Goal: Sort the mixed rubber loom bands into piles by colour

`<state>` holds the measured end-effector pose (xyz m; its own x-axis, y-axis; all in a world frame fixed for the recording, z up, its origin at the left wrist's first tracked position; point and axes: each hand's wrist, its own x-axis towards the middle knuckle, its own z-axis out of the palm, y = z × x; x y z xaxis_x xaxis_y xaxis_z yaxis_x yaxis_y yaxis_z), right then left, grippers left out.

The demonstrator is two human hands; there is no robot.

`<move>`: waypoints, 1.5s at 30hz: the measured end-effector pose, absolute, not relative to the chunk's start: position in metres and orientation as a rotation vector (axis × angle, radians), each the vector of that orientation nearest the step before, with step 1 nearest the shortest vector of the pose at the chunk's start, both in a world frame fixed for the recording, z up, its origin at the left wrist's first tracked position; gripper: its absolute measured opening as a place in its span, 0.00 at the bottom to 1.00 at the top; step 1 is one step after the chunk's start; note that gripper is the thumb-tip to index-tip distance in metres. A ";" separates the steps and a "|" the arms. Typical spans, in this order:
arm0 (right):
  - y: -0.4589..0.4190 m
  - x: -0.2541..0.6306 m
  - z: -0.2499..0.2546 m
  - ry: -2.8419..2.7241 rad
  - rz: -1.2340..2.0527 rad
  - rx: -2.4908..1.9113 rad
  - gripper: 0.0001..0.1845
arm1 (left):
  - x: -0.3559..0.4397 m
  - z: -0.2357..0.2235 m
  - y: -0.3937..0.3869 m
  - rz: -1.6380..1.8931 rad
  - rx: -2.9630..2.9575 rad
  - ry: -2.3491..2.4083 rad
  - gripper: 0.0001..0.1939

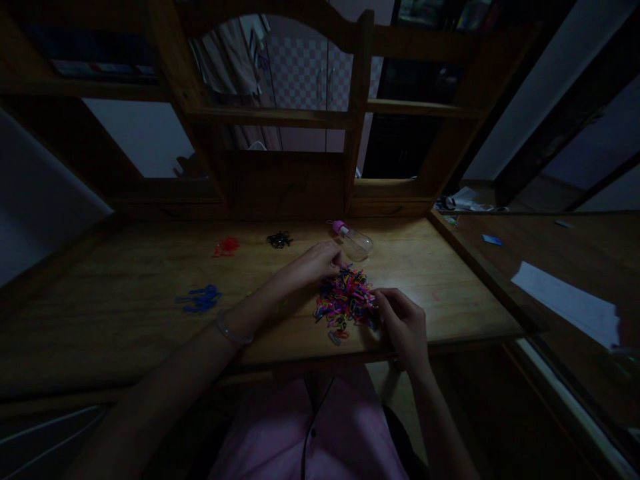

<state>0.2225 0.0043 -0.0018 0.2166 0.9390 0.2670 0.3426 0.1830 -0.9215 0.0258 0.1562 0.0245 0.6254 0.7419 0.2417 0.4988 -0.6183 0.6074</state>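
A heap of small mixed-colour elastic bands (345,301) lies on the wooden desk (130,313) in front of me. My left hand (315,261) rests at the heap's upper left edge with its fingers curled onto the bands. My right hand (403,321) sits at the heap's right edge, fingertips pinched together among the bands; what they hold is too small to see. Sorted little piles lie to the left: red bands (226,246), black bands (279,239) and blue bands (200,298). A bangle (231,331) circles my left wrist.
A clear plastic bottle with a pink cap (353,241) lies on its side just behind the heap. The desk's hutch with shelves and a mirror (285,160) rises at the back. To the right, a lower surface carries a white paper (567,302) and small items.
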 end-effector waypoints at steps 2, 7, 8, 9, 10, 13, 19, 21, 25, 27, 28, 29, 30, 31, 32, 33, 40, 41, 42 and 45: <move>0.004 0.222 -0.002 -1.334 0.675 -1.372 0.12 | 0.023 0.034 0.149 0.637 2.354 0.973 0.03; 0.006 0.223 -0.006 -1.334 0.675 -1.364 0.13 | 0.028 0.053 0.131 0.495 2.362 0.853 0.05; 0.006 0.223 -0.007 -1.334 0.672 -1.365 0.13 | 0.031 0.053 0.128 0.482 2.374 0.812 0.05; 0.006 0.223 -0.007 -1.332 0.669 -1.365 0.13 | 0.034 0.053 0.127 0.476 2.389 0.777 0.05; 0.006 0.223 -0.007 -1.332 0.666 -1.366 0.13 | 0.037 0.051 0.126 0.481 2.405 0.751 0.05; 0.005 0.223 -0.006 -1.337 0.662 -1.370 0.13 | 0.044 0.042 0.129 0.528 2.426 0.718 0.05; 0.006 0.224 -0.005 -1.341 0.667 -1.366 0.11 | 0.046 0.032 0.129 0.535 2.409 0.698 0.06; 0.005 0.224 -0.006 -1.336 0.676 -1.357 0.11 | 0.047 0.032 0.128 0.516 2.423 0.712 0.05; 0.005 0.223 -0.005 -1.332 0.683 -1.363 0.11 | 0.047 0.038 0.127 0.517 2.394 0.700 0.04; 0.005 0.223 -0.004 -1.338 0.676 -1.370 0.12 | 0.045 0.041 0.129 0.542 2.315 0.683 0.04; 0.004 0.223 -0.003 -1.342 0.671 -1.372 0.12 | 0.044 0.042 0.131 0.553 2.272 0.673 0.04; 0.005 0.223 -0.003 -1.345 0.666 -1.372 0.12 | 0.042 0.044 0.132 0.562 2.229 0.668 0.04; 0.005 0.223 -0.003 -1.347 0.662 -1.372 0.12 | 0.039 0.045 0.134 0.569 2.186 0.669 0.05; 0.005 0.223 -0.002 -1.348 0.661 -1.372 0.12 | 0.036 0.046 0.136 0.577 2.138 0.677 0.05; 0.005 0.223 -0.002 -1.348 0.663 -1.371 0.12 | 0.033 0.047 0.137 0.580 2.086 0.688 0.05; 0.005 0.223 -0.003 -1.346 0.664 -1.371 0.13 | 0.029 0.047 0.138 0.581 2.028 0.699 0.06; 0.006 0.224 -0.005 -1.342 0.680 -1.385 0.13 | 0.006 0.040 0.142 0.545 1.775 0.779 0.10; 0.006 0.224 -0.005 -1.338 0.685 -1.384 0.13 | 0.005 0.038 0.141 0.539 1.756 0.799 0.11; 0.006 0.224 -0.006 -1.335 0.689 -1.383 0.13 | 0.004 0.036 0.140 0.540 1.739 0.809 0.11; 0.005 0.225 -0.007 -1.331 0.689 -1.383 0.13 | 0.001 0.033 0.140 0.572 1.698 0.784 0.11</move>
<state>0.2248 0.0053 -0.0071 0.2159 0.9439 0.2500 0.3415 0.1669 -0.9250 0.0013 0.1397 0.0335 0.6617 0.7495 -0.0223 0.2077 -0.1546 0.9659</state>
